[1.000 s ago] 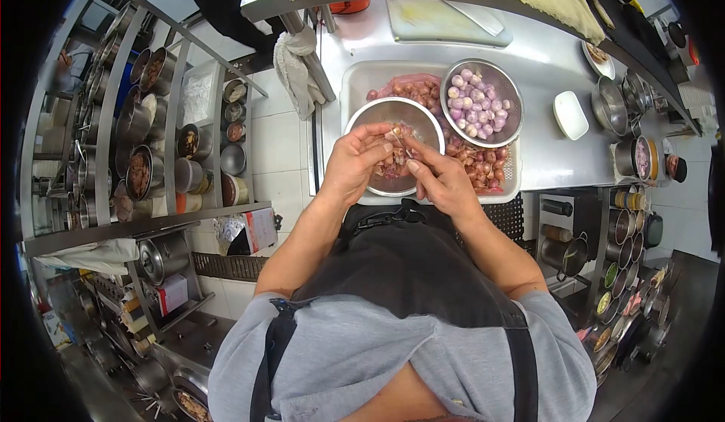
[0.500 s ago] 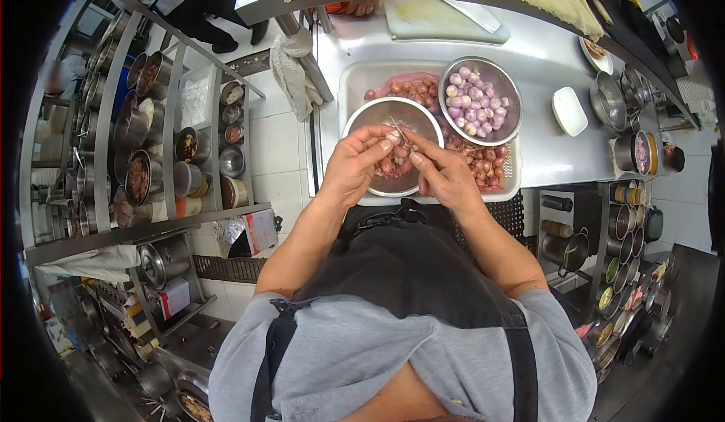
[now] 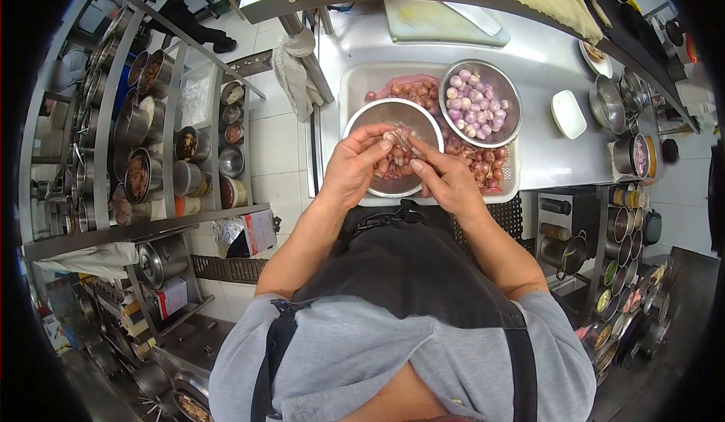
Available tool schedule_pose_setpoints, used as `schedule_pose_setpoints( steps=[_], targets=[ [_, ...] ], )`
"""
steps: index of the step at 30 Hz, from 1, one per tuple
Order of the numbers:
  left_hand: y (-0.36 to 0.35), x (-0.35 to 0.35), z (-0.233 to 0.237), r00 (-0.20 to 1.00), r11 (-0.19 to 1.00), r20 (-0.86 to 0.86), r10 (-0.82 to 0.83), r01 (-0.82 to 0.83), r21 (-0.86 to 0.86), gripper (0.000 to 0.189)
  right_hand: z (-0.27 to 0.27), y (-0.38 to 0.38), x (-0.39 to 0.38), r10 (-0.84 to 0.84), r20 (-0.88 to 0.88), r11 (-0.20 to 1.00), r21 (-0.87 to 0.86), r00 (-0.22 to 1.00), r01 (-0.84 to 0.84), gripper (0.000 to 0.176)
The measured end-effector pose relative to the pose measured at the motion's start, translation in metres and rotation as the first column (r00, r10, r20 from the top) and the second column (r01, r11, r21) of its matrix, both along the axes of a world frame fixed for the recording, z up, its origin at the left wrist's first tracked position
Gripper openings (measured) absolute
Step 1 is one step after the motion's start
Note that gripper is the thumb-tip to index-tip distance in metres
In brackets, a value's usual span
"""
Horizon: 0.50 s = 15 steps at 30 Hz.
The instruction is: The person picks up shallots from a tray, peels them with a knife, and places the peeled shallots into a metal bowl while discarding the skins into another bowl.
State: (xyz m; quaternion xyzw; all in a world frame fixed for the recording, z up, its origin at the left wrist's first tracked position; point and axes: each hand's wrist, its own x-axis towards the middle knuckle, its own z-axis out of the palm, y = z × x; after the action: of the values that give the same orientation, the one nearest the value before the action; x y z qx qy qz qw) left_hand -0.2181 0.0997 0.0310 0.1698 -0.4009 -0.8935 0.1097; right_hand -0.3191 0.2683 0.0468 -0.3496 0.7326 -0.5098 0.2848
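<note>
Standing at a steel bench (image 3: 544, 52) and holding one small shallot (image 3: 398, 136) between both hands, just above a steel bowl (image 3: 368, 117) of reddish peels. On the left side of it the left hand (image 3: 353, 163), closed on the shallot, fingers (image 3: 380, 144) narrow and curled, thumb on top. On the right and nearer side the right hand (image 3: 447, 180), its fingers (image 3: 420, 166) also pinched narrow and touching the same shallot. Not possible to tell about a small blade in the right hand: hidden or too small. Shallot placed beyond both palms, at the fingertips, on the far side. Long axis not clear, mostly covered by the fingers. Both hands about equally close to it.

Bowl sitting inside a white plastic tray (image 3: 353, 76), with a heap of unpeeled red shallots (image 3: 483, 166) just beside it on the right. On the far right part of the tray, a steel colander (image 3: 520, 108) full of pale purple peeled shallots. Further left, hanging at the bench edge, a grey cloth (image 3: 296, 67). At the far left, shelves (image 3: 113, 120) with many steel pots.
</note>
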Motion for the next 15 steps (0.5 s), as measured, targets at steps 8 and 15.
schedule_pose_setpoints(
  steps=[8,15],
  targets=[
    [0.0034,0.0011,0.0029,1.0,0.995,0.01,0.022,-0.021,-0.094,0.028,0.0036,-0.0052,0.0047,0.045,0.024,0.998,-0.039,0.999,-0.044,0.043],
    [0.0009,-0.0003,-0.0022,0.996,0.992,0.076,0.053,-0.044,-0.12,0.03,0.0051,-0.0094,0.0039,0.026,0.177,0.999,0.025,0.984,-0.03,0.043]
  ],
)
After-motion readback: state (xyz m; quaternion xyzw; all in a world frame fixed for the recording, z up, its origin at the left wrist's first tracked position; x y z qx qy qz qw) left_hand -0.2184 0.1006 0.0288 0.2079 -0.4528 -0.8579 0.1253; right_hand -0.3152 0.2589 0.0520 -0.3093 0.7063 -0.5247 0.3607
